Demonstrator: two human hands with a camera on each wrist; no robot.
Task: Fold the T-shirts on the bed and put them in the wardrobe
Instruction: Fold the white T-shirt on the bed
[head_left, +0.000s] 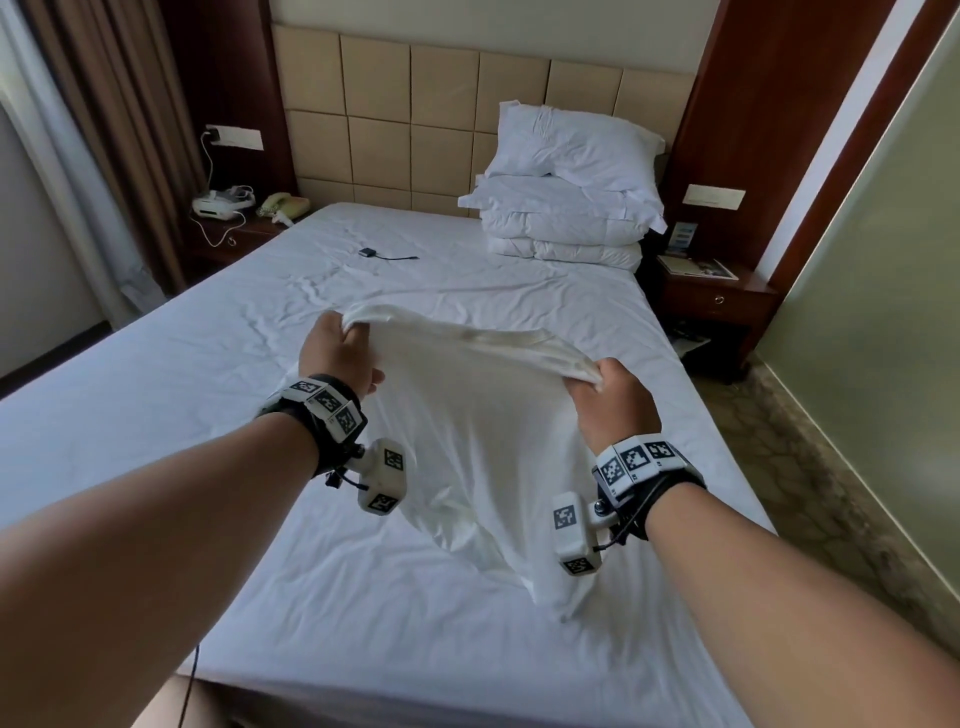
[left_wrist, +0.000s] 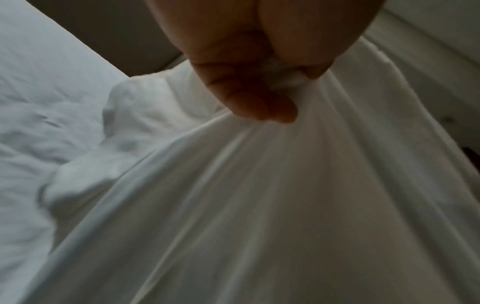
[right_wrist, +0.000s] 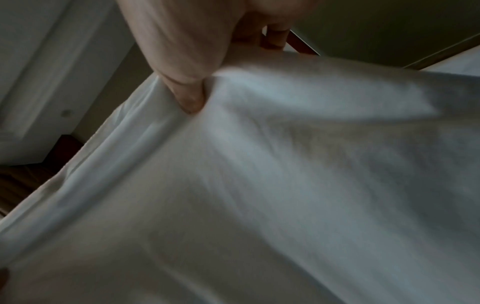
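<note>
A white T-shirt (head_left: 478, 441) hangs in the air over the bed (head_left: 182, 374), stretched between both hands, its lower part drooping to the sheet near the front. My left hand (head_left: 345, 345) grips its upper left corner, fingers curled into the cloth. My right hand (head_left: 605, 387) grips the upper right corner the same way. In the left wrist view the fingers (left_wrist: 249, 96) bunch the T-shirt (left_wrist: 259, 205). In the right wrist view the thumb (right_wrist: 189, 96) presses into the T-shirt (right_wrist: 285, 185). No wardrobe is in view.
A stack of folded white bedding with a pillow (head_left: 566, 187) sits at the headboard on the right. A small black device with a cable (head_left: 371, 253) lies mid-bed. Nightstands stand left (head_left: 234, 234) and right (head_left: 711, 296); carpeted floor runs along the bed's right side.
</note>
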